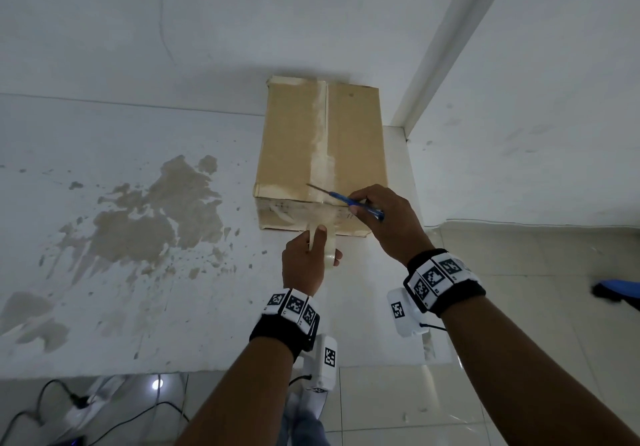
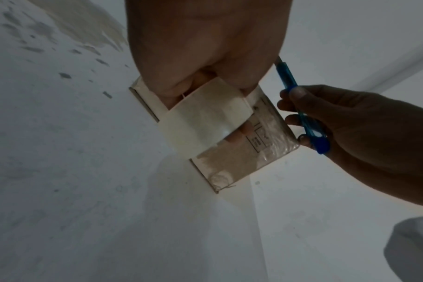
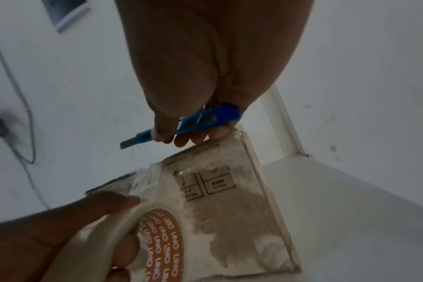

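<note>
A closed brown cardboard box (image 1: 294,140) stands on a white stained surface, with clear tape running along its top seam and down its near face (image 3: 229,209). My left hand (image 1: 304,265) grips a roll of clear tape (image 1: 325,248) (image 2: 200,122) (image 3: 123,238) just in front of the box, thumb on top; a strip of tape runs from the roll up onto the box. My right hand (image 1: 384,217) holds a blue utility knife (image 1: 356,205) (image 2: 302,112) (image 3: 198,120), blade out, over the box's near top edge.
The surface (image 1: 138,272) carries brown stains at the left. A white wall and a corner post (image 1: 450,43) stand behind the box. Tiled floor (image 1: 519,272) lies to the right, with cables and a power strip (image 1: 79,400) at the lower left.
</note>
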Motion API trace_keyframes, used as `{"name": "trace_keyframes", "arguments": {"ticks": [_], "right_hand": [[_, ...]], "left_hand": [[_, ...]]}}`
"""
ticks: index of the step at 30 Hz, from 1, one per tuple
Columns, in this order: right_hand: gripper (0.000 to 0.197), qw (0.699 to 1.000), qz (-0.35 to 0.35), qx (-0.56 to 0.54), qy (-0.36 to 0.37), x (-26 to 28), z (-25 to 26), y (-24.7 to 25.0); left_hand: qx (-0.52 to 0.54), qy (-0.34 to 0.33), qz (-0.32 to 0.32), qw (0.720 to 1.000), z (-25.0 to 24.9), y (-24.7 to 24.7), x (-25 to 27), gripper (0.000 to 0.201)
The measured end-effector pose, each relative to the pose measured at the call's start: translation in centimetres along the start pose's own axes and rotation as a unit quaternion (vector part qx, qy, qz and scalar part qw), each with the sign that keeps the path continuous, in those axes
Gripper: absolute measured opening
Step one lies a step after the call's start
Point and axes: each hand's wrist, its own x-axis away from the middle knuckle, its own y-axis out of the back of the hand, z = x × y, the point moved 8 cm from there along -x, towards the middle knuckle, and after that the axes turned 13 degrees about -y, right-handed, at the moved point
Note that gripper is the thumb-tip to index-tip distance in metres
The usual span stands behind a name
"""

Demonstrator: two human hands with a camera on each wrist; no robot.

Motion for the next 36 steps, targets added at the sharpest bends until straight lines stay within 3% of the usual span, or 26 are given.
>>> {"name": "trace_keyframes", "arguments": {"ticks": [6, 12, 27, 36], "right_hand": [[0.027, 0.991, 0.064, 0.105, 0.060, 1.0, 1.6, -0.3], [0.028, 0.981, 0.087, 0.172, 0.011, 0.8, 1.1, -0.9], [0.024, 0.975, 0.034, 0.220, 0.005, 1.7, 2.9, -2.0], [0.023, 0.979, -0.019, 0.191, -0.063, 3.9, -1.4, 0.2]], "left_hand": [[-0.004, 0.031, -0.056, 0.998, -0.5, 0.5, 0.9, 0.056], [-0.001, 0.039, -0.070, 0.997, -0.5, 0.6, 1.0, 0.057], [-0.031, 0.021, -0.078, 0.996, -1.0, 0.9, 1.0, 0.053], [-0.026, 0.043, -0.091, 0.995, 0.8, 1.6, 1.6, 0.052]]}}
